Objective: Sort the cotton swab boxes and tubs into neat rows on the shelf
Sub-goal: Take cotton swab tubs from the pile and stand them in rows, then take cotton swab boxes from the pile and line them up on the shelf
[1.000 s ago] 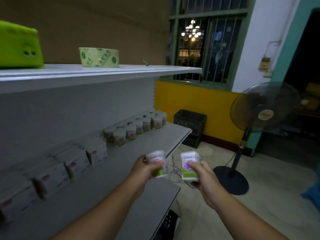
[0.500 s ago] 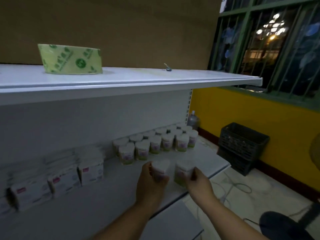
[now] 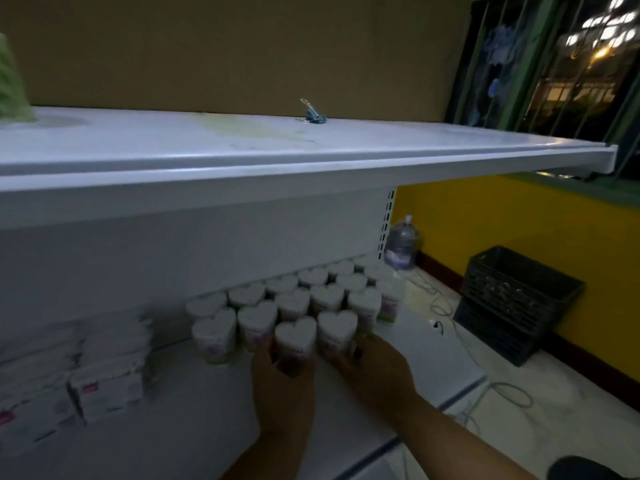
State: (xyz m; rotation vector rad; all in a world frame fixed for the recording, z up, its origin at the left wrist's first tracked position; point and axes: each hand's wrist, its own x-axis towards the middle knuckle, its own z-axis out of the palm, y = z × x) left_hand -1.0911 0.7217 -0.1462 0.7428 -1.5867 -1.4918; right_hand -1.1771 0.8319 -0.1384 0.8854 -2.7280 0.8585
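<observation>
Two heart-shaped white swab tubs stand on the middle shelf (image 3: pixel 194 420) just in front of the rows of several like tubs (image 3: pixel 301 289). My left hand (image 3: pixel 280 379) grips the left tub (image 3: pixel 295 336) from the near side. My right hand (image 3: pixel 372 362) grips the right tub (image 3: pixel 336 329), fingers curled round its lower part. Both tubs sit upright, close against the front row. White swab boxes (image 3: pixel 107 382) with pink labels are stacked at the left of the same shelf.
The upper shelf (image 3: pixel 311 157) overhangs the tubs and carries a small clip (image 3: pixel 313 116) and a green object (image 3: pixel 10 81) at far left. A water bottle (image 3: pixel 401 247), a black crate (image 3: pixel 516 299) and loose cables (image 3: pixel 450 327) lie on the floor to the right.
Both hands carried their tubs from mid-air in front of the shelf forward onto it, up against the front row. The view swung left and closer to the shelf.
</observation>
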